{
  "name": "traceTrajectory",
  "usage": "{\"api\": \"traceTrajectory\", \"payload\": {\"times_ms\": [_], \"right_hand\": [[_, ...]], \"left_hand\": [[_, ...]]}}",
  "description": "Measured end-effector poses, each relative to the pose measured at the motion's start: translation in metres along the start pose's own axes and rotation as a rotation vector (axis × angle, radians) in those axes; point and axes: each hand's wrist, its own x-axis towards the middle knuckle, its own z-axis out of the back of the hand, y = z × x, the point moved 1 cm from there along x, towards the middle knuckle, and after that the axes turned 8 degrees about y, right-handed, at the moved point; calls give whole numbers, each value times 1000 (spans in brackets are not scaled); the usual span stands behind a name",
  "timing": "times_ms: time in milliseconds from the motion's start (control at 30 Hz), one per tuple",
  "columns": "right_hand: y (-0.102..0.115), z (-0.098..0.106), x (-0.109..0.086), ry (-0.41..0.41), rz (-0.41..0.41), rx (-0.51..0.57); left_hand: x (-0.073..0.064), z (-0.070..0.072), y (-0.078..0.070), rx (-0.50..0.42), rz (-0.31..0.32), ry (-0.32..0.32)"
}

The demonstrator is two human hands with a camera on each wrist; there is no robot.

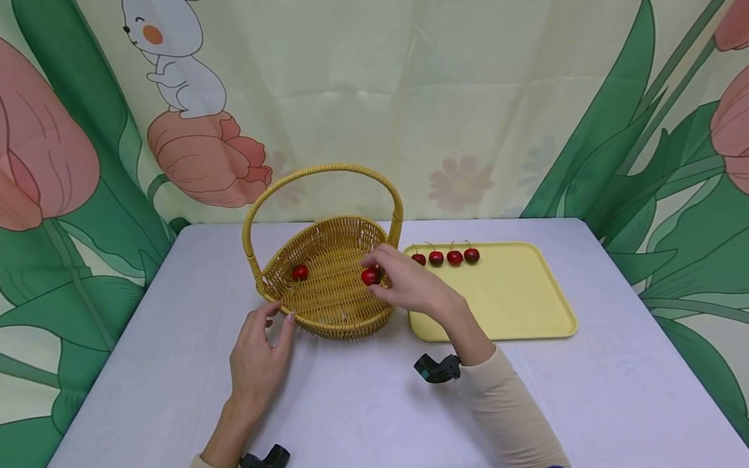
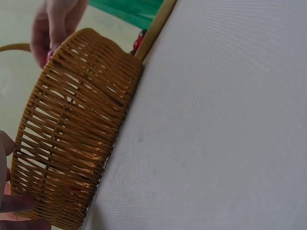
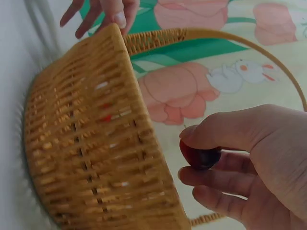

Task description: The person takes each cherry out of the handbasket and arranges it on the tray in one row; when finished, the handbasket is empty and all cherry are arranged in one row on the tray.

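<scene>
A woven basket (image 1: 337, 325) with a tall arched handle stands on the table. My right hand (image 1: 410, 281) is over its right side and pinches a dark red cherry (image 3: 200, 152) between thumb and fingers, near rim height. My left hand (image 1: 261, 351) rests its fingertips on the basket's front left rim; in the left wrist view some of its fingers (image 2: 18, 203) lie against the outer wicker. Inside the basket at the left lies another cherry (image 1: 299, 272). Several cherries (image 1: 454, 258) with stems sit in a row along the back left edge of the yellow tray (image 1: 507, 298).
The tray lies right beside the basket on the white tablecloth (image 1: 356, 414). The basket's handle (image 1: 323, 169) arches above its opening. Behind the table hangs a curtain (image 1: 357, 104) printed with tulips and a rabbit.
</scene>
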Motion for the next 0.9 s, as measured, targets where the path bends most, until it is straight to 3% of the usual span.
{"api": "traceTrajectory", "payload": {"times_ms": [467,900], "right_hand": [[-30,21,-22,-114,-19,30],[-62,43,-37,-199,-146,63]], "left_hand": [[-1,0,0,-2,5,4],[0,0,0,-10,2,-1]]}}
